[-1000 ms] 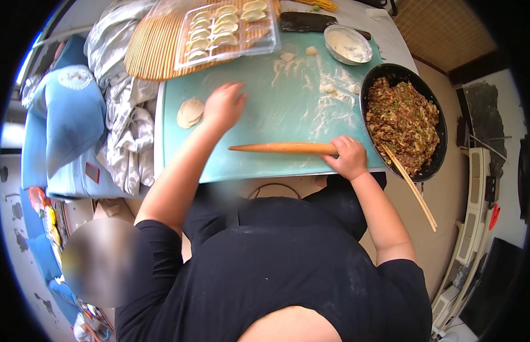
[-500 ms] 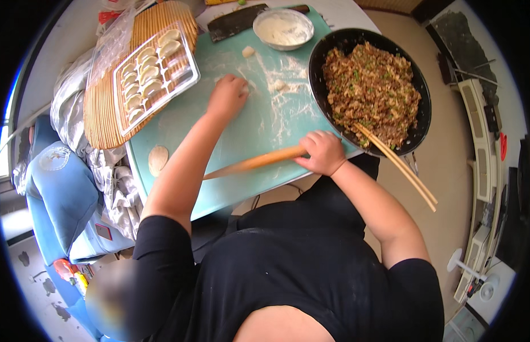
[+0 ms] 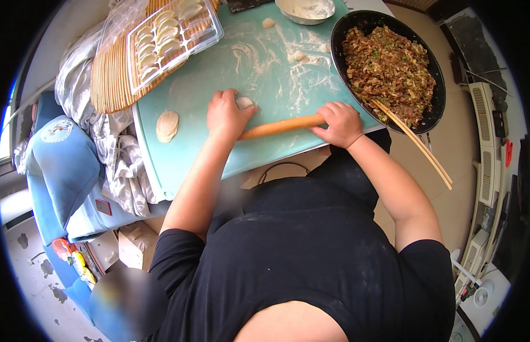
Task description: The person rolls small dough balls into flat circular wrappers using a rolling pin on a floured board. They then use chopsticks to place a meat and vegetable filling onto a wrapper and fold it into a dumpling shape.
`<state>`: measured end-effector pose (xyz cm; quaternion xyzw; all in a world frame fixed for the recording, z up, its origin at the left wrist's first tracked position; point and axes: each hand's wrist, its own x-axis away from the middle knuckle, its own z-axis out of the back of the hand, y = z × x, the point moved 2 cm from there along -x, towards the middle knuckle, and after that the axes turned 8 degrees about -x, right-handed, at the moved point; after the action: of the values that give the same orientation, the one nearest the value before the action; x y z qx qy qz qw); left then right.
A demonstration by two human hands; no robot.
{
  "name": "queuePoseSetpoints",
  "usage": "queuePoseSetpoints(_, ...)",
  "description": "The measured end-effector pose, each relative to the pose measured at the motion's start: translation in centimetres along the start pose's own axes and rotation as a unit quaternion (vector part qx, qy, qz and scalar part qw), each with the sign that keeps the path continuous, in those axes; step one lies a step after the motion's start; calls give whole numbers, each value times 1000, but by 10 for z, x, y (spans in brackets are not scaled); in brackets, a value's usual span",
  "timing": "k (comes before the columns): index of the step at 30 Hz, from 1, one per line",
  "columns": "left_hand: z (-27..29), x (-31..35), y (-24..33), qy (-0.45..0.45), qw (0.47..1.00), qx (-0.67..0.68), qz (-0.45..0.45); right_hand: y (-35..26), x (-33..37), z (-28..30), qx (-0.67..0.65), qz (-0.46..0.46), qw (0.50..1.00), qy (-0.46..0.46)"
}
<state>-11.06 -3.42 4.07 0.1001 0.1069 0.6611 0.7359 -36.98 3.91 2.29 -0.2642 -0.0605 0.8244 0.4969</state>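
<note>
My right hand (image 3: 340, 123) is closed around one end of a wooden rolling pin (image 3: 283, 126), which lies across the near part of a floured green mat (image 3: 208, 85). The pin's other end reaches to my left hand (image 3: 224, 114). Between that hand's thumb and fingers is a small pale disc of dough (image 3: 244, 103), just beyond the pin. To the left, rolled-out dough wrappers (image 3: 167, 126) lie overlapping on the mat. Small dough lumps (image 3: 299, 55) rest farther back among smears of flour.
At the right, a black pan (image 3: 439, 97) holds chopped filling, with chopsticks (image 3: 416, 145) sticking out over its near rim. A bowl of flour (image 3: 306, 10) stands at the back. Rows of dumplings fill a clear tray (image 3: 218, 35) on a bamboo mat (image 3: 108, 85) at the far left.
The rolling pin's left end has swung away from my body, toward my left hand. A dough disc now shows at my left fingers. The whole view has shifted slightly.
</note>
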Motion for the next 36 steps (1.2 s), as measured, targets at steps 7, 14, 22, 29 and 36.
queuePoseSetpoints(7, -5, -2, 5, -2, 999, 53, -14, -2, -2, 1, 2, 2, 1000, 0)
queuePoseSetpoints(14, -3, 2, -6, 58, 986, 142, -65, -3, -1, 2, 4, -1, 1000, 0)
queuePoseSetpoints(22, 0, 0, -17, 65, 989, 108, -78, -3, 0, 1, -12, 0, 1000, 6)
queuePoseSetpoints(29, 4, -12, -28, -62, 990, 92, -92, 0, 1, -1, -10, -2, 1000, 9)
queuePoseSetpoints(36, -3, -59, 4, 72, 975, -82, -194, 0, -1, 0, -11, -7, 1000, 8)
